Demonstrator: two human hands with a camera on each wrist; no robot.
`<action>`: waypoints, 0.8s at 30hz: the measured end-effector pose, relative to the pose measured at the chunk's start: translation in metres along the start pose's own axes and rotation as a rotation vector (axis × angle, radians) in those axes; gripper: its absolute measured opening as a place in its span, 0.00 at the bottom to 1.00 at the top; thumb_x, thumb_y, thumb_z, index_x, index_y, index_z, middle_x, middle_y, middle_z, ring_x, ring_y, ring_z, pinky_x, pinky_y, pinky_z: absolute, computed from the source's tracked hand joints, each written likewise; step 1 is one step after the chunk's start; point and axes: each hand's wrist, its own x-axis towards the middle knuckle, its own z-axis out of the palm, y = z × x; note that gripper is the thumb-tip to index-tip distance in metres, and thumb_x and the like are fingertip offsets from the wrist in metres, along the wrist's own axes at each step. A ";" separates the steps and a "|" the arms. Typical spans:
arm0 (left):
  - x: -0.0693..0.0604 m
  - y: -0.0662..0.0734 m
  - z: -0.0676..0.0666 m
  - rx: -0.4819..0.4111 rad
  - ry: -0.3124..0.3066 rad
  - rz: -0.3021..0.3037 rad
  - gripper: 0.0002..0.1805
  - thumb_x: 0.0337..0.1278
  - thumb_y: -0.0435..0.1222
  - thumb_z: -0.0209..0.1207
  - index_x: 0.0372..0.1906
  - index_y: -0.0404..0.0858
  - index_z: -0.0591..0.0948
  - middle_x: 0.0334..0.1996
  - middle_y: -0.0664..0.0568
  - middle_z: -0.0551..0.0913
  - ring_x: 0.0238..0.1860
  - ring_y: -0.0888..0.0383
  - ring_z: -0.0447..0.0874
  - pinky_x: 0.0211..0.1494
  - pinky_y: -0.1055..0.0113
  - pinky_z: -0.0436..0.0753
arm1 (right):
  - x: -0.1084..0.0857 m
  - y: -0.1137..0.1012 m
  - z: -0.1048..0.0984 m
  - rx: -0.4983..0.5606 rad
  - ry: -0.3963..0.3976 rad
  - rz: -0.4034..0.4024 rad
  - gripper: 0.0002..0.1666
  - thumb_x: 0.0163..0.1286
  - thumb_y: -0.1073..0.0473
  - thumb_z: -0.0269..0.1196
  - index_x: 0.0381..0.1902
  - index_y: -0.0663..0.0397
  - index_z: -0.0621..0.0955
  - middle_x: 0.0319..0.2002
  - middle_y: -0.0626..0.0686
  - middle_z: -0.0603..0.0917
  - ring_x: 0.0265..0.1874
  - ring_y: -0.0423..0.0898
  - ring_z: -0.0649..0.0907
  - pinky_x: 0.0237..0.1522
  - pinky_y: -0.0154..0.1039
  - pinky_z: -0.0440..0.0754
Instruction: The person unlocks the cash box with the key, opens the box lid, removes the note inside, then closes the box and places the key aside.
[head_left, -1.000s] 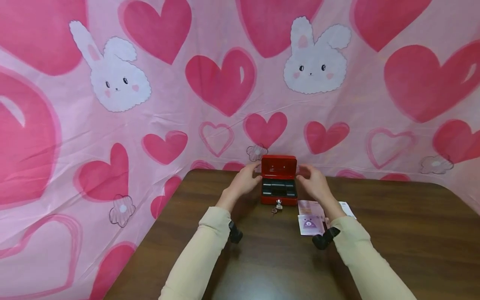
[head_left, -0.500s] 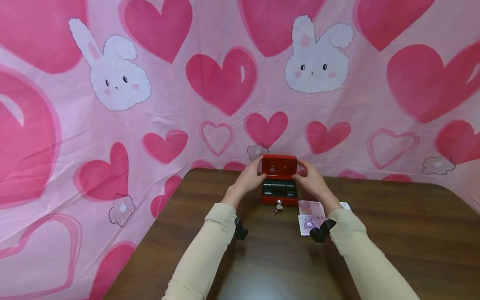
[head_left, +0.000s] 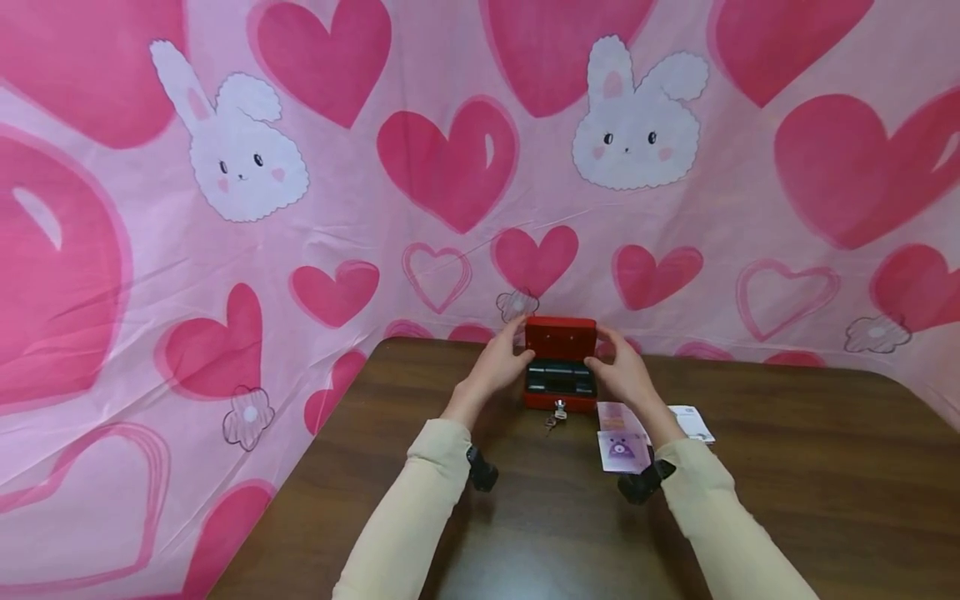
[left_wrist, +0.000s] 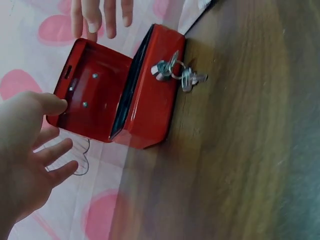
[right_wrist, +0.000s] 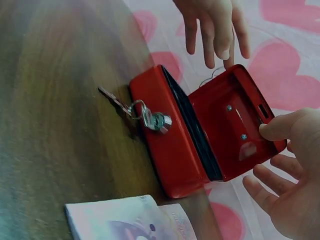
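A small red cash box (head_left: 561,402) stands near the back of the table with its lid (head_left: 561,337) raised. A dark tray (head_left: 559,377) with compartments sits inside it. Keys on a ring (right_wrist: 140,112) hang from the lock on its front. My left hand (head_left: 497,363) holds the lid's left corner, thumb on the inner face and a finger behind. On the opposite corner, my right hand (head_left: 626,372) pinches the lid likewise, its thumb inside the rim. The other fingers of both hands are spread behind the lid, partly hidden by it.
Pink and purple printed notes (head_left: 622,450) lie on the table right of the box, under my right wrist. A white paper piece (head_left: 692,422) lies farther right. Behind the wooden table (head_left: 525,517) hangs a pink heart-patterned cloth (head_left: 450,167).
Both hands have come inward from beside the box and now hold the lid's corners. The lid leans slightly more forward than before.
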 end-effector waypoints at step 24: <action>-0.053 -0.007 0.025 -0.083 0.134 -0.035 0.25 0.66 0.34 0.58 0.68 0.39 0.73 0.63 0.45 0.79 0.64 0.51 0.78 0.70 0.53 0.73 | -0.047 -0.005 0.016 0.067 0.076 0.101 0.32 0.70 0.62 0.60 0.70 0.60 0.68 0.64 0.67 0.76 0.64 0.62 0.75 0.67 0.57 0.70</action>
